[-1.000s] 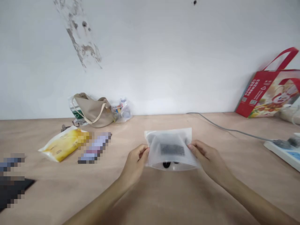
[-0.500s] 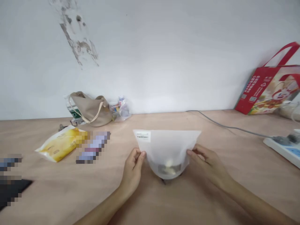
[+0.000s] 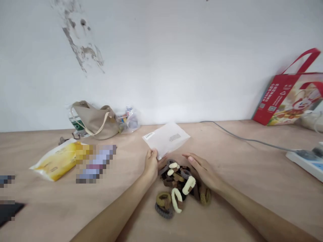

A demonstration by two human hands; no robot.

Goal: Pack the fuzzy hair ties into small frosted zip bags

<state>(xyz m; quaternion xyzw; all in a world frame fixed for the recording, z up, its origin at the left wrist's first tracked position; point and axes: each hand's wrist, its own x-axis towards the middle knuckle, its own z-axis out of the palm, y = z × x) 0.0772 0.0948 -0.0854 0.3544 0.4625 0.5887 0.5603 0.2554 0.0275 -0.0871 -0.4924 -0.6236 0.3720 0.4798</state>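
A white frosted plastic bag (image 3: 166,137), flat and tilted, with a small label at its left corner, is pinched at its near corner by my left hand (image 3: 150,166). Below it lies a pile of fuzzy hair ties (image 3: 178,178) in cream, brown, olive, grey and black. A cream hair tie (image 3: 176,200) and an olive one (image 3: 163,199) lie at the pile's near edge. My right hand (image 3: 202,169) rests at the right side of the pile, its fingers stretched out and holding nothing that I can see.
On the left lie a yellow and white packet (image 3: 60,161) and a blurred purple item (image 3: 97,164). Along the wall stand a beige handbag (image 3: 98,119) and a clear bag of small items (image 3: 131,121). A grey cable (image 3: 242,136) runs to a power strip (image 3: 306,163) near a red shopping bag (image 3: 287,97).
The hair ties have come out of the bag onto the table. My right hand has let go of the bag; my left hand still holds it, now flattened and turned.
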